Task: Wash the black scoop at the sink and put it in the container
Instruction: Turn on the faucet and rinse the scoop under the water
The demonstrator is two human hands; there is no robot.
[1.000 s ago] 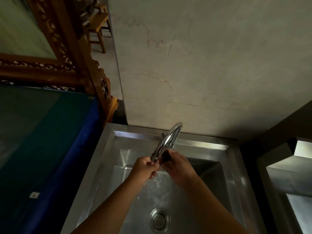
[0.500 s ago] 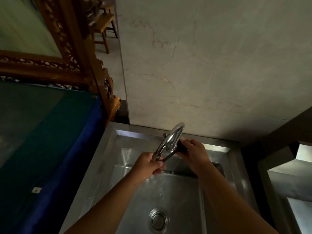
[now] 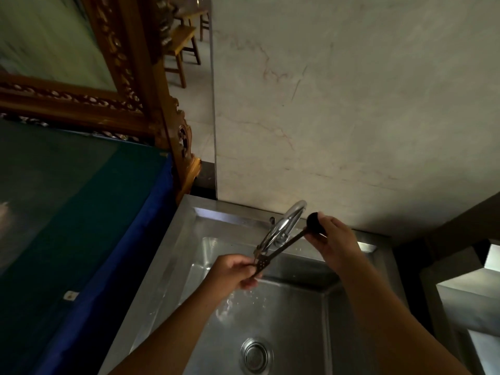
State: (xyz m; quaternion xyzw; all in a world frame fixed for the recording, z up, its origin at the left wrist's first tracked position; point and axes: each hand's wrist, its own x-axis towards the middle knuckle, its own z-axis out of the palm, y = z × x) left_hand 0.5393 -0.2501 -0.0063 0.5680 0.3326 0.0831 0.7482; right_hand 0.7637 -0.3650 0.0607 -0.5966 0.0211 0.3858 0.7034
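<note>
The black scoop (image 3: 284,247) stretches slantwise over the steel sink (image 3: 186,239), just under the curved chrome faucet (image 3: 286,223). My right hand (image 3: 331,240) grips its round black end at the upper right, close to the wall. The flat perforated end sits at the faucet's spout, pinched by the fingers of my left hand (image 3: 234,274). Water splashes onto the basin floor below my left hand. Which thing is the container I cannot tell.
The drain (image 3: 255,353) lies in the basin's front middle. A blue-edged green surface (image 3: 81,226) borders the sink on the left, with a carved wooden frame (image 3: 151,109) behind it. Steel boxes (image 3: 470,296) stand to the right. A pale wall rises behind the faucet.
My right hand has moved up and to the right toward the wall, so the scoop's thin shaft now shows at full length. My left hand stays at the spout.
</note>
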